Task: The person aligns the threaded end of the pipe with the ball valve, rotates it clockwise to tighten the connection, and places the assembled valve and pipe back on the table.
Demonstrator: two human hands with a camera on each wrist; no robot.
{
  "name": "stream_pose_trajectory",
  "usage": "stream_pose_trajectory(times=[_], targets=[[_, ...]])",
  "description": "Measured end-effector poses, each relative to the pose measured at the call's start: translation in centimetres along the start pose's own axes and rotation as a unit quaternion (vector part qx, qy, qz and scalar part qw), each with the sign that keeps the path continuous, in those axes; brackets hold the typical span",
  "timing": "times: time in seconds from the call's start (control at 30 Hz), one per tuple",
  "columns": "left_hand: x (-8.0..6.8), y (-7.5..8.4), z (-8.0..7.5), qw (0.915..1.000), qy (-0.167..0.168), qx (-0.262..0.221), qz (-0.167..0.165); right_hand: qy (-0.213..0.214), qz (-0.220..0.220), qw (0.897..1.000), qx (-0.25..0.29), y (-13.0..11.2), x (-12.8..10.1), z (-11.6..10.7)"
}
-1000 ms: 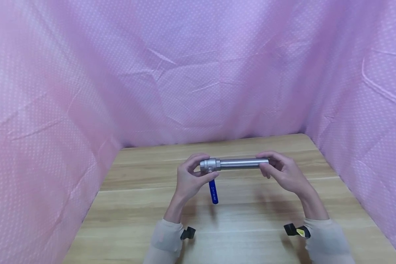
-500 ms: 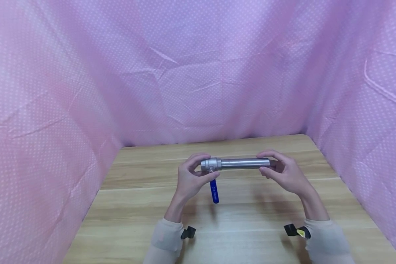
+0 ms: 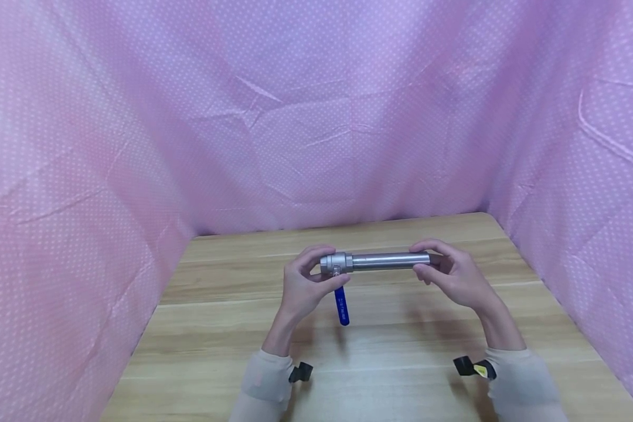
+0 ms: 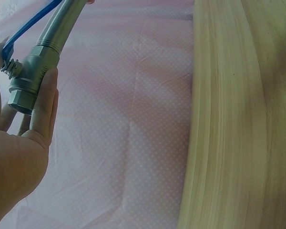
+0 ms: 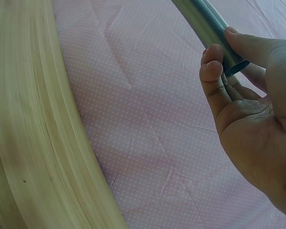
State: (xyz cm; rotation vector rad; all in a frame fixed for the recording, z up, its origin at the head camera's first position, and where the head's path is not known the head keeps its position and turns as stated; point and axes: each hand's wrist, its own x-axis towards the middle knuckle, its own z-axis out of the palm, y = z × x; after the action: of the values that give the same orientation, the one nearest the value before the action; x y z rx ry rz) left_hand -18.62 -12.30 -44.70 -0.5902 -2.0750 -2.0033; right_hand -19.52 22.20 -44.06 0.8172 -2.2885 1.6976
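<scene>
A steel ball valve (image 3: 336, 265) with a blue lever handle (image 3: 341, 306) hanging down is joined to a steel pipe (image 3: 387, 261) lying level above the table. My left hand (image 3: 305, 282) grips the valve body (image 4: 31, 76) between thumb and fingers. My right hand (image 3: 451, 274) pinches the pipe's right end (image 5: 212, 28) with thumb and fingertips. Both hands hold the assembly off the wooden table (image 3: 380, 346).
Pink dotted cloth (image 3: 316, 117) walls the table on the left, back and right. Beige sleeves with black wrist straps (image 3: 472, 367) show near the front edge.
The hands and the valve-and-pipe assembly stay almost where they were; only slight shifts of the fingers and the view.
</scene>
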Motion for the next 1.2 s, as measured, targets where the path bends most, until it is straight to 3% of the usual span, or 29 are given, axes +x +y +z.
stream_pose_trajectory(times=[0.3, 0.83, 1.2], targets=[[0.08, -0.29, 0.09, 0.9999, 0.002, 0.009, -0.005, -0.001, -0.002, 1.000, 0.013, 0.29, -0.03, 0.12], [0.41, -0.62, 0.31, 0.9997, 0.006, 0.006, -0.023, 0.011, 0.017, 1.000, -0.012, 0.24, 0.25, 0.15], [0.41, -0.74, -0.06, 0.9997, 0.006, 0.002, -0.023, -0.004, 0.019, 1.000, -0.006, 0.35, 0.40, 0.31]])
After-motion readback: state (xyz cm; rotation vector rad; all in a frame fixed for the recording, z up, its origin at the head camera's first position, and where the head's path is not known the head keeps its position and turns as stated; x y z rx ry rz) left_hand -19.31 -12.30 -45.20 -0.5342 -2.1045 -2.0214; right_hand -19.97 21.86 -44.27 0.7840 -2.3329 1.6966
